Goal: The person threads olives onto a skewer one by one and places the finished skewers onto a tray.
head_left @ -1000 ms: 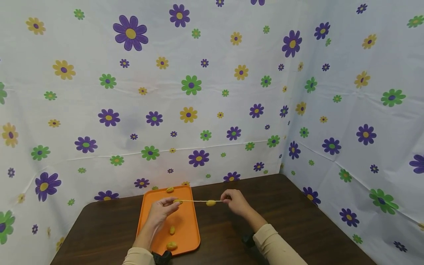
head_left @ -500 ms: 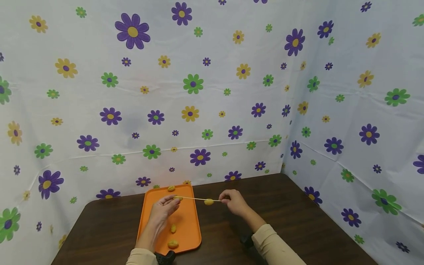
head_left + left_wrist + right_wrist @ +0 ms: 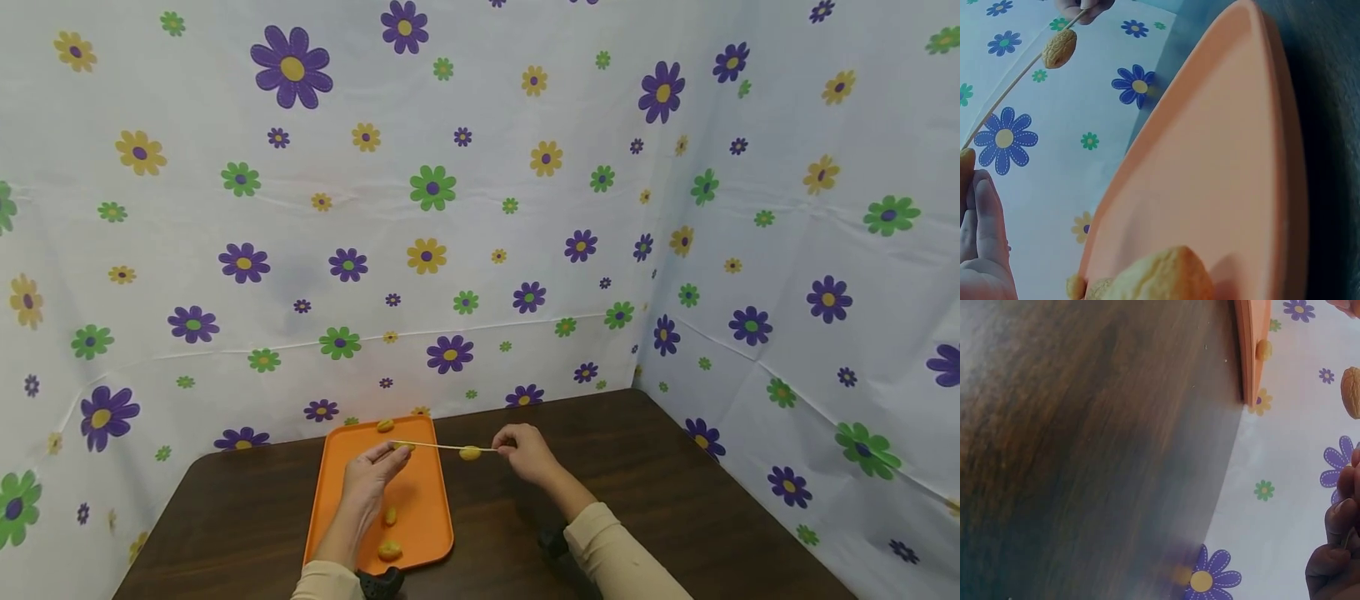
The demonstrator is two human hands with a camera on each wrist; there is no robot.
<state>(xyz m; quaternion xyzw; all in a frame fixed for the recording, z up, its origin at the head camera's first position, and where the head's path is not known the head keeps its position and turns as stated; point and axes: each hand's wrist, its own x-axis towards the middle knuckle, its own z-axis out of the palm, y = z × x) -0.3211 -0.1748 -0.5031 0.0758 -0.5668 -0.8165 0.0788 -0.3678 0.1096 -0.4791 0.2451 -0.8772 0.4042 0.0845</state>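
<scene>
A thin wooden skewer [image 3: 437, 446] runs nearly level between the hands, above the table and tray. One wrinkled, oval yellow piece [image 3: 1060, 49] is threaded on it, closer to the right hand. My left hand [image 3: 369, 481] pinches a second oval yellow piece [image 3: 403, 446] at the skewer's left end, and the tip shows just past it. My right hand [image 3: 527, 454] pinches the skewer's other end. Whether the pieces are fruit or small potatoes I cannot tell.
An orange tray [image 3: 440, 508] lies under the left hand on the dark wooden table [image 3: 637, 500]. More yellow pieces rest on it: one at the back [image 3: 385, 425], one mid-tray [image 3: 391, 517], one near the front [image 3: 390, 550]. A flowered cloth [image 3: 487, 275] hangs behind.
The skewer's left tip now shows past the piece in the left hand. The right hand and the threaded piece have moved slightly left, closer to the left hand.
</scene>
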